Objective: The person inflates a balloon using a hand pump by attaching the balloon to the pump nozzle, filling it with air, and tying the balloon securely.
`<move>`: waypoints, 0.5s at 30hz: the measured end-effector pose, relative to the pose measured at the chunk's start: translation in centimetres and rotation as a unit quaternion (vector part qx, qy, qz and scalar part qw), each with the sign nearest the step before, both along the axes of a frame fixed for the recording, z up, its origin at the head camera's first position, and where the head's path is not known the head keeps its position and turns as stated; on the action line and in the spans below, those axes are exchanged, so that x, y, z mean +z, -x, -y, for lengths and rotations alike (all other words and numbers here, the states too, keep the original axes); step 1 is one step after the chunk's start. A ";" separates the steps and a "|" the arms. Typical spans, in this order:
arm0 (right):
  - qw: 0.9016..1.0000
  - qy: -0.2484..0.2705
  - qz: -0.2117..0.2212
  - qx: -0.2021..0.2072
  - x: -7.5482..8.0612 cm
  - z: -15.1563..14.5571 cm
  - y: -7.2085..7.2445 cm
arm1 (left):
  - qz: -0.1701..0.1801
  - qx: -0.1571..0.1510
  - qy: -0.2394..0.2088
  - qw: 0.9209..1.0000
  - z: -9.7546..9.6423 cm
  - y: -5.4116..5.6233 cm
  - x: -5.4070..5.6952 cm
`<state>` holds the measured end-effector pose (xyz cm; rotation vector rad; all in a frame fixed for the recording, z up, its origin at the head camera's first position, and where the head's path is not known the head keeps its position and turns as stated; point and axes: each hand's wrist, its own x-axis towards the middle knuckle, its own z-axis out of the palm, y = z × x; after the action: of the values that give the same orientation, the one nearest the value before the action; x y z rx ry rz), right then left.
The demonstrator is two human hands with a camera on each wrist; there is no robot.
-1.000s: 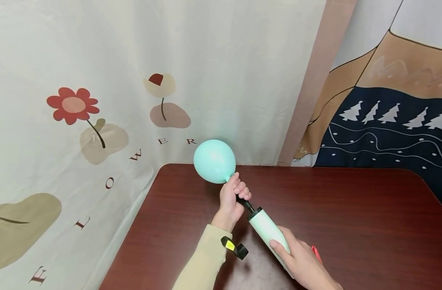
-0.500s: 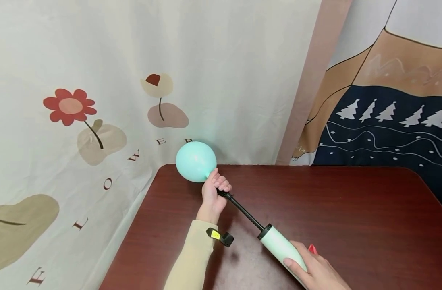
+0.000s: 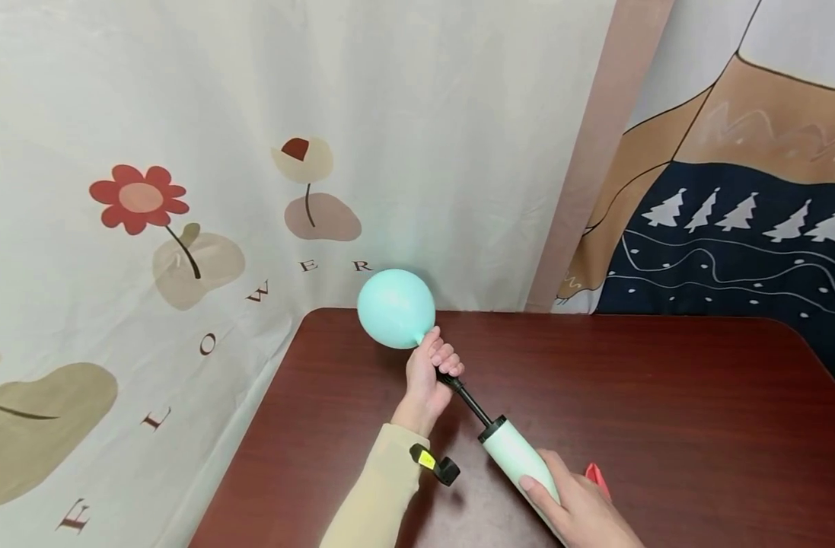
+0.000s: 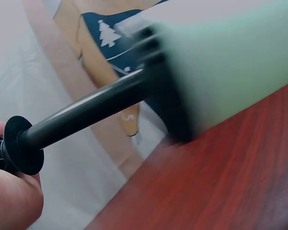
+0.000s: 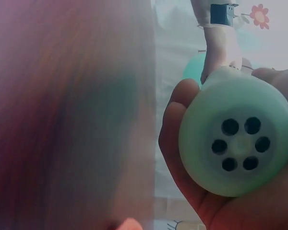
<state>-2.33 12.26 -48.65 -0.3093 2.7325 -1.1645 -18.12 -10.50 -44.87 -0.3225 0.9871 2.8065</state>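
A round turquoise balloon (image 3: 396, 308) stands above the far edge of the table, inflated, its neck at the thumb side of my left hand (image 3: 432, 374). That hand grips the black end of a balloon pump and holds the balloon's neck against it; the nozzle is hidden. A black rod (image 4: 86, 111) runs from there into the pump's mint-green barrel (image 3: 520, 459), part of the rod showing. My right hand (image 3: 575, 502) wraps round the barrel's lower part. In the right wrist view, the pump's round base (image 5: 240, 177) shows several dark holes.
A small red object (image 3: 597, 479) lies on the table just beyond my right hand, partly hidden. The dark red-brown table (image 3: 636, 380) meets a printed flower curtain (image 3: 458, 152) behind. A black wrist camera (image 3: 446, 469) sits on my left cuff.
The rod was nearly all inside the barrel, then drew out long as the hands parted; now it is partly back in. The left hand and balloon swung left, then back right.
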 end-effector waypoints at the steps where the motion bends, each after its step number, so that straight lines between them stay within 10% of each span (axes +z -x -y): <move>1: 1.000 0.000 0.010 -0.006 0.1 0.3 0.2 | 0.001 -0.002 0.003 1.000 -0.3 -0.1 -0.1; 15: 0.998 0.043 -0.033 -0.041 0.7 2.7 1.8 | -0.014 -0.014 0.031 0.999 -2.4 -1.5 -0.5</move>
<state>-4.14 9.59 -47.97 -0.2519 2.7812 -1.3197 -16.66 -8.07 -45.41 -0.2763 1.0771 2.7673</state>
